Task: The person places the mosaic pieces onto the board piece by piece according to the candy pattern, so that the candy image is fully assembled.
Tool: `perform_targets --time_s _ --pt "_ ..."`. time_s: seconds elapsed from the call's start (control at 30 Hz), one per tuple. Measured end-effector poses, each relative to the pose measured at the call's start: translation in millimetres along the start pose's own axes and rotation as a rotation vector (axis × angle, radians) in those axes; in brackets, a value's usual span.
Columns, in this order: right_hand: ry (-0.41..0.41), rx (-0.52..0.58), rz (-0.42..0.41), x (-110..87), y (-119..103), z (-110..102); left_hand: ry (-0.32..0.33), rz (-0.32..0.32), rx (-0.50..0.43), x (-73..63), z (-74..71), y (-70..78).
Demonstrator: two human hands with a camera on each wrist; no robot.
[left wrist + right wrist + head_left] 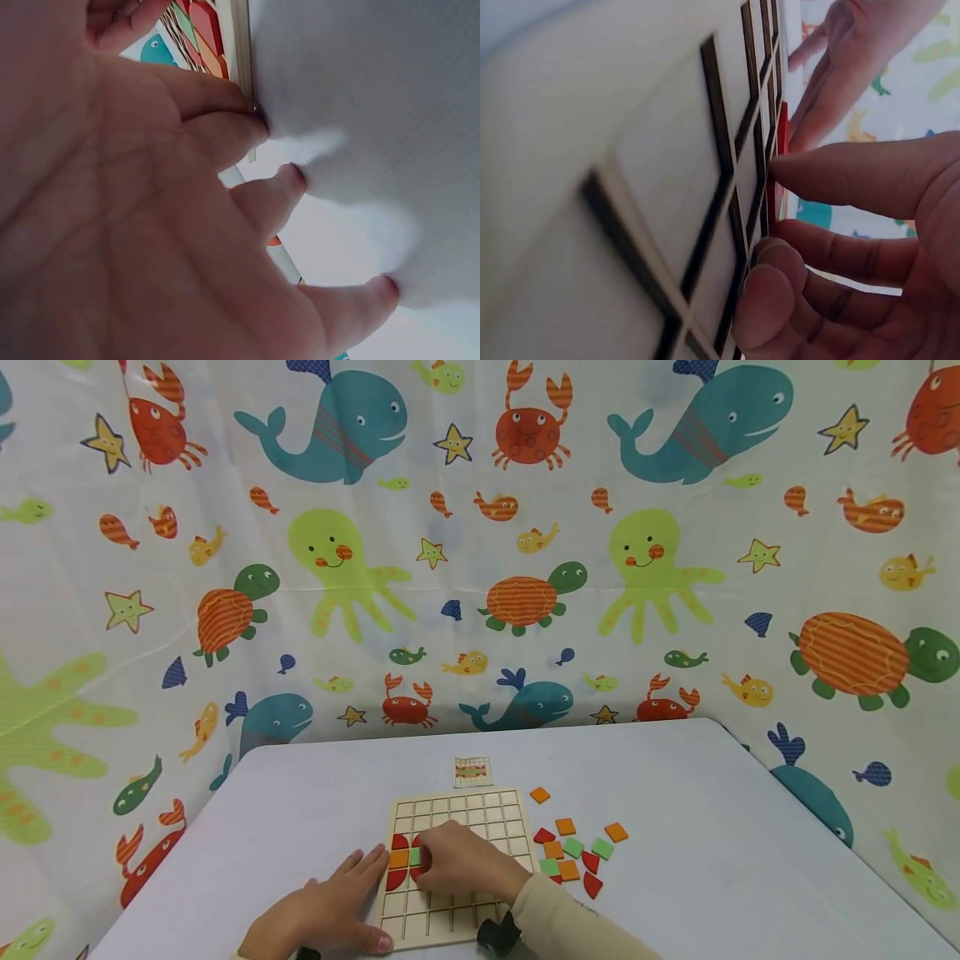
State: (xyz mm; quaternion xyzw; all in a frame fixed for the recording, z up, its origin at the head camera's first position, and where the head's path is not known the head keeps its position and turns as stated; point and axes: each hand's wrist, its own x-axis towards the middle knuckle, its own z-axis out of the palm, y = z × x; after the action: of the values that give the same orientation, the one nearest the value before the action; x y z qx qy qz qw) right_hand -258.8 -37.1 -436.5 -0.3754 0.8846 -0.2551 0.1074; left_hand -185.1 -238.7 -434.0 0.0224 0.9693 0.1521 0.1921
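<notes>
A wooden grid board (450, 927) lies on the table. My left hand (326, 897) rests along its left edge, fingers spread, with fingertips on the tabletop and the thumb by the near left corner. My right hand (465, 860) reaches over the board's left half with curled fingers. In the right wrist view, its thumb and index finger pinch a red piece (772, 206) low at the grid. Beside that hand, an orange square (399, 859) and a green square (415, 857) sit in cells, with red quarter-round pieces (396, 880) above and below. The right hand partly covers this group.
Loose orange squares (616, 832), green squares (602, 848) and red pieces (592, 885) lie scattered right of the board. Behind it is a small pattern card (472, 772). A sea-animal curtain (450, 652) hangs beyond the white table (315, 802).
</notes>
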Motion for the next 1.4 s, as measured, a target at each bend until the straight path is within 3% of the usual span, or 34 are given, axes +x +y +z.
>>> perform_targets --time_s 0.2,0.47,0.6,0.87,1.4 --pt "-0.003 0.123 -0.053 -0.8 12.0 -9.4 -0.002 -0.006 0.006 0.2 0.3 0.2" --pt "-0.034 0.524 -0.090 -5.5 34.9 -33.5 -0.006 -0.023 0.006 0.1 -1.9 0.6" --pt "-0.033 0.619 -0.117 -9.7 45.3 -44.9 -0.005 -0.022 0.003 -0.7 -2.0 1.0" --pt "-0.002 0.678 -0.161 -18.4 67.3 -65.8 -0.001 -0.032 0.011 0.1 0.2 0.6" --pt "0.159 0.619 -0.024 -35.4 115.4 -101.5 -0.004 -0.022 0.012 1.3 1.1 0.7"
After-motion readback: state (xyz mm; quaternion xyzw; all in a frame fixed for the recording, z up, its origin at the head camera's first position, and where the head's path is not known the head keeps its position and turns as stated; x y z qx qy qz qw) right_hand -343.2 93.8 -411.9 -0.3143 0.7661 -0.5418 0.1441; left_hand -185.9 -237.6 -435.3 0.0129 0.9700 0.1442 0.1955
